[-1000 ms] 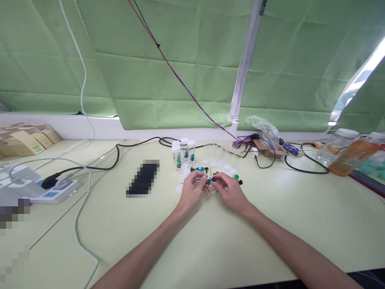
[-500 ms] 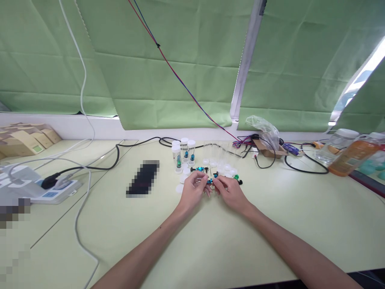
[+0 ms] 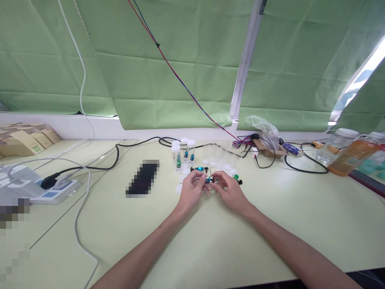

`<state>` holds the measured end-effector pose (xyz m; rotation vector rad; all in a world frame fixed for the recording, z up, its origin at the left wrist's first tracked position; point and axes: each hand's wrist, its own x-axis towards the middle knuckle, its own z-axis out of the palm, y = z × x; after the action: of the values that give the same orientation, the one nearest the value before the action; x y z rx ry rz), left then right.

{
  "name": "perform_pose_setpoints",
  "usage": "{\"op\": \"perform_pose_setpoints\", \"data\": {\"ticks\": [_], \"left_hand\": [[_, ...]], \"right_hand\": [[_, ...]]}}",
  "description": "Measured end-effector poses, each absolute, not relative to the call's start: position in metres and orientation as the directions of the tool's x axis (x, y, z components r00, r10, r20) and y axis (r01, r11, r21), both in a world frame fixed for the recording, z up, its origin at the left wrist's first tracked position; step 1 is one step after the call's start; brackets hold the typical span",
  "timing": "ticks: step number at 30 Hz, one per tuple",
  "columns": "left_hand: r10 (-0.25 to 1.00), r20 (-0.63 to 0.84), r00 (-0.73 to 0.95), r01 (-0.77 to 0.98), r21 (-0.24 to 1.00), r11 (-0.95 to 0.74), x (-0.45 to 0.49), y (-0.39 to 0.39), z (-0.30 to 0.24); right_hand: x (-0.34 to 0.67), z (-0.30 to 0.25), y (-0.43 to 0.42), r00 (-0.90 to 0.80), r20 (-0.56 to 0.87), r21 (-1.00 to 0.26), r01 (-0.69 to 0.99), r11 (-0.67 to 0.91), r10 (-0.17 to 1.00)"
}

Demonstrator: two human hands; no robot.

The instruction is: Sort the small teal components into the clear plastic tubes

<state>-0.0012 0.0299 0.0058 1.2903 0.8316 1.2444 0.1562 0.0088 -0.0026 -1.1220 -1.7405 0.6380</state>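
Note:
Between thumb and fingers, my left hand (image 3: 192, 188) pinches a small shiny blue part with a black end (image 3: 209, 180). My right hand (image 3: 228, 188) curls in from the other side, its fingertips closed on the black end. Just beyond my left fingers lies a similar blue and black part (image 3: 198, 169), partly hidden. A green piece (image 3: 236, 176) and a black knob-like piece (image 3: 240, 182) are beside my right hand. Capped clear tubes (image 3: 176, 158) holding blue and green parts stand behind my left hand. Fine details between the fingers are too small to make out.
Several clear uncapped tubes (image 3: 215, 151) and loose white caps (image 3: 227, 167) are behind the hands. A pixelated dark rectangle (image 3: 142, 179) lies left. A power strip (image 3: 57, 192), cables, an open cardboard box (image 3: 272, 152) and an orange drink bottle (image 3: 351, 157) lie farther out.
My right fingers have shifted slightly and opened a little around the part. The blue and black piece at my right fingertips now lines up with the part in my left hand.

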Motion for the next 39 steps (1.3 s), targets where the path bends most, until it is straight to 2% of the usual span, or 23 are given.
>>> {"op": "perform_pose_setpoints", "data": {"ticks": [19,26,39], "left_hand": [[0.958,0.183,0.222,-0.182,0.973,-0.143,0.0003,0.0285,0.0061],[0.963,0.18,0.201,-0.192,0.971,-0.141,-0.0004,0.0292,0.007],[0.962,0.185,0.201,-0.192,0.97,-0.147,-0.0007,0.0295,0.0064]], "right_hand": [[0.1573,-0.0054,0.0112,-0.17,0.423,-0.765,0.46,0.451,0.89],[0.1566,-0.0056,0.0112,-0.132,0.397,-0.81,0.415,0.414,0.908],[0.1576,-0.0079,0.0119,-0.153,0.423,-0.794,0.412,0.446,0.893]]}}
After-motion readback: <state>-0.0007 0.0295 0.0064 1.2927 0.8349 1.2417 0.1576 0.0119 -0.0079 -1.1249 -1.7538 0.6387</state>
